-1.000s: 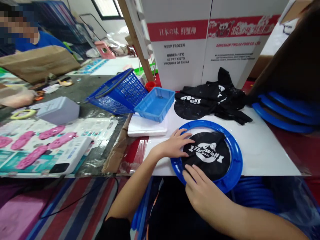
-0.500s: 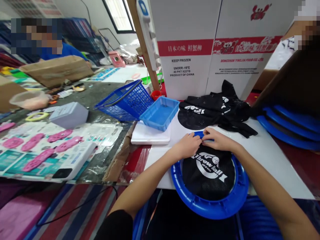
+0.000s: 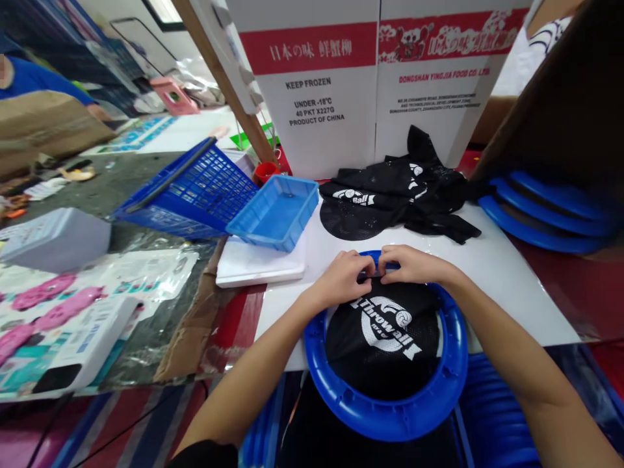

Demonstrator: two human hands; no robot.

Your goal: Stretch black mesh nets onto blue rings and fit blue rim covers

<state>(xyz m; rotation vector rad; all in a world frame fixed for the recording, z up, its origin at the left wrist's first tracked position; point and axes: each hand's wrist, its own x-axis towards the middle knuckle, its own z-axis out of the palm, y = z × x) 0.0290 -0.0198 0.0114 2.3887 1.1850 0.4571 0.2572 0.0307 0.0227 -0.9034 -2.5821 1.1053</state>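
Blue ring (image 3: pixel 385 419) sits in the lower middle of the frame, its near side jutting past the edge of the white tabletop (image 3: pixel 507 305). Black mesh cloth (image 3: pixel 385 383) with white lettering fills its opening. Your left hand (image 3: pixel 344 276) and right hand (image 3: pixel 414 265) are close together at the ring's far rim, fingers curled and gripping it—how much cloth is pinched there, you cannot tell. Above them lies a heap of black cloth pieces (image 3: pixel 390 188); left of that, a light blue tray (image 3: pixel 273 214) rests on a white slab (image 3: pixel 258 266).
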